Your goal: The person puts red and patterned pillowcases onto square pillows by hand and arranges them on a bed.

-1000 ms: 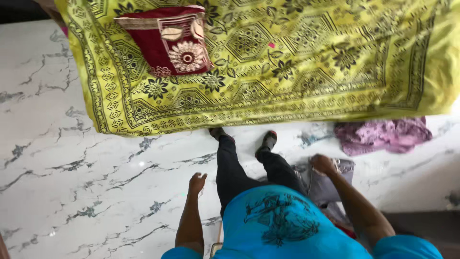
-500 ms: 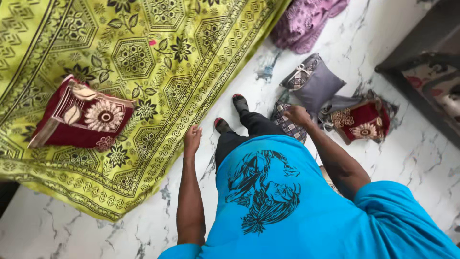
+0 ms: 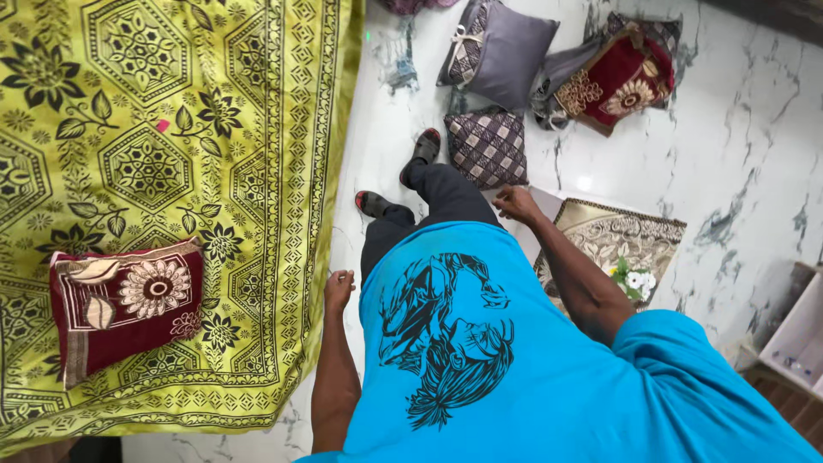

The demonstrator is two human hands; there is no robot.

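Note:
My left hand [image 3: 339, 288] hangs at my side near the edge of a yellow-green patterned bedsheet [image 3: 171, 154], fingers loosely curled, holding nothing. My right hand [image 3: 517, 204] reaches down over the floor, just below a checked grey cushion [image 3: 489, 147], empty and half curled. A maroon cushion with a flower design [image 3: 124, 304] lies on the sheet at the left. Beyond the checked one lie a plain grey cushion [image 3: 501, 51] and another maroon flowered cushion [image 3: 619, 79]. My feet in sandals [image 3: 426, 146] stand on the white marble floor [image 3: 746, 146].
A beige patterned cushion cover with a flower print [image 3: 621, 249] lies on the floor by my right arm. A white shelf corner [image 3: 801, 330] shows at the lower right. A purple cloth [image 3: 411, 5] lies at the top edge.
The view has swung right: the bedsheet slid to the left and the cushions now lie ahead. My right hand drew back from the checked cushion; my left hand lowered and curled.

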